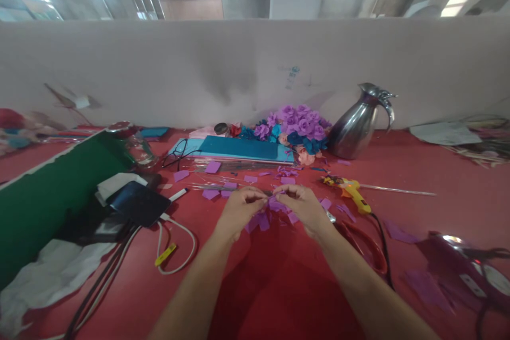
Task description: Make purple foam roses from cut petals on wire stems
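Observation:
My left hand [241,210] and my right hand [305,207] meet above the red table, fingers pinched together. Between their fingertips is a piece of purple paper [274,203], mostly hidden by the fingers. Cut purple paper pieces [261,221] lie beneath and around both hands. Just beyond the left hand, thin clear and dark sticks [215,187] rest on the table. Close to my right forearm lie red-handled scissors [364,247], partly covered by the arm. A yellow glue gun [354,195] sits to the right of the right hand.
Paper flowers [300,122] in purple, blue and peach are heaped by the wall, beside a steel jug [356,125]. Blue sheets [239,147] lie at the back with eyeglasses [179,154]. A phone [140,203] and cables occupy the left; a glue stick [398,189] extends from the gun.

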A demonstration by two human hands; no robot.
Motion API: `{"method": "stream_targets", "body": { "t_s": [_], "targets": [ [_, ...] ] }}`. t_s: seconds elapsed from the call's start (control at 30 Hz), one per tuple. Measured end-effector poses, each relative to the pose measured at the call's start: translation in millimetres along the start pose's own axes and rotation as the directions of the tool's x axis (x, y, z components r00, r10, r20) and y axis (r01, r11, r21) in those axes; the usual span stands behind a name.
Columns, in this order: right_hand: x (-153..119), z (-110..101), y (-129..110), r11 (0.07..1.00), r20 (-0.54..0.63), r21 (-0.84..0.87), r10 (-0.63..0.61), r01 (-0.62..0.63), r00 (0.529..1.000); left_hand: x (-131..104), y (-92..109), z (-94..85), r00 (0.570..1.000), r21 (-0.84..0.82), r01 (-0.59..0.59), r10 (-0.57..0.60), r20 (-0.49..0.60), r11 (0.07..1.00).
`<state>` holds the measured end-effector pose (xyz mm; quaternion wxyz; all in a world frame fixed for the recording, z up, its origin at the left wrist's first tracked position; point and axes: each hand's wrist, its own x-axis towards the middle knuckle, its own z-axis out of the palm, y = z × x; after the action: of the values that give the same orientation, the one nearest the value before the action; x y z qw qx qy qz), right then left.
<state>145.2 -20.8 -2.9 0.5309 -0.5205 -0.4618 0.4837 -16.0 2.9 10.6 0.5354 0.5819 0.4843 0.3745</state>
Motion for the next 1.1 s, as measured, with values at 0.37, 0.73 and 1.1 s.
{"method": "stream_targets", "body": {
  "t_s": [0.37, 0.73, 1.1],
  "targets": [
    [-0.9, -0.4, 0.5, 0.999, -0.009, -0.054, -0.007, 0.007, 1.000, -2.6, 4.6, 0.1, 1.000, -0.009, 0.010, -0.010, 0.021, 1.000],
    [-2.2, 1.8, -0.3, 0.999, 0.003, -0.020, -0.027, 0.027, 1.000, -1.8, 2.8, 0.3, 0.999, -0.010, 0.039, -0.039, 0.020, 0.999],
    [-1.5, 0.8, -3.0, 0.999, 0.012, -0.037, -0.022, 0.022, 1.000, -1.8, 6.9, 0.8, 0.995, 0.115, -0.105, 0.104, 0.011, 0.988]
  ]
}}
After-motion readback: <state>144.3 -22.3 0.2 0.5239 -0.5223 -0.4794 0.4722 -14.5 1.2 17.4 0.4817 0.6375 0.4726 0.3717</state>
